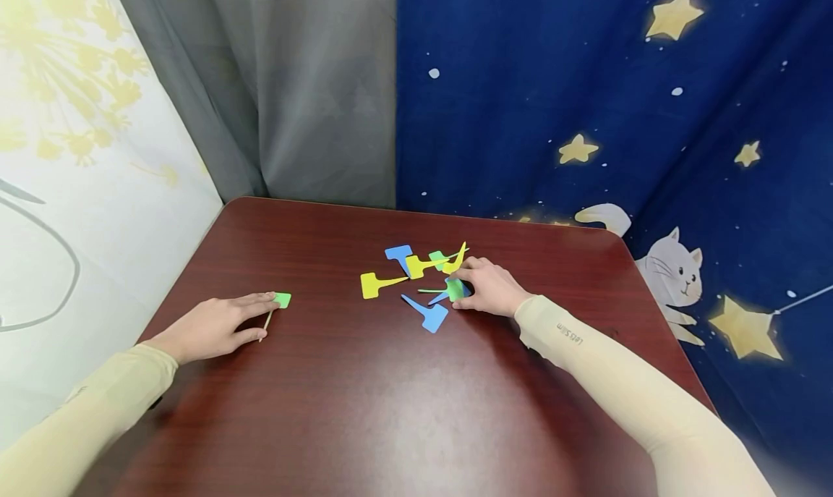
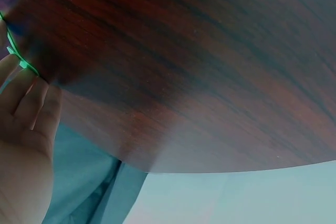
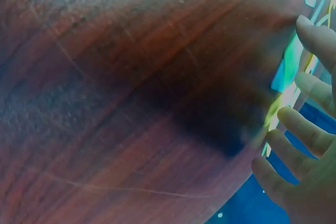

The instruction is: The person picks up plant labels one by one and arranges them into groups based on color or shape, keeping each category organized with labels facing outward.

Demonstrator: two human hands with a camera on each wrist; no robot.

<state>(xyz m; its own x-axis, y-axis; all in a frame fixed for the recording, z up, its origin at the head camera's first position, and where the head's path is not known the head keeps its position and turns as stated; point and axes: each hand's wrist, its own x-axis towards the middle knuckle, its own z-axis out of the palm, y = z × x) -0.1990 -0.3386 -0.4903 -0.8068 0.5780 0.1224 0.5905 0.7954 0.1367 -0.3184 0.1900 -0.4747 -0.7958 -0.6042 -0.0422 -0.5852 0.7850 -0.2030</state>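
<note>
Our left hand [image 1: 211, 328], fingers extended, touches one green tag [image 1: 283, 300] well left of the nearest blue tag [image 1: 434, 318]; our right hand [image 1: 487, 288], thumb and fingers parted, reaches around another green tag [image 1: 455, 289] just beyond that landmark. Beyond it, too, we see yellow tags [image 1: 370, 286] on the tabletop [image 1: 312, 388].

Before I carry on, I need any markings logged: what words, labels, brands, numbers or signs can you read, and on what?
"Let's Slim": on the right sleeve, upside down in the head view.
Left sleeve: a faint mark near the wrist, too small and blurred to read.
T-shaped tags: no readable text on the visible faces.
</note>
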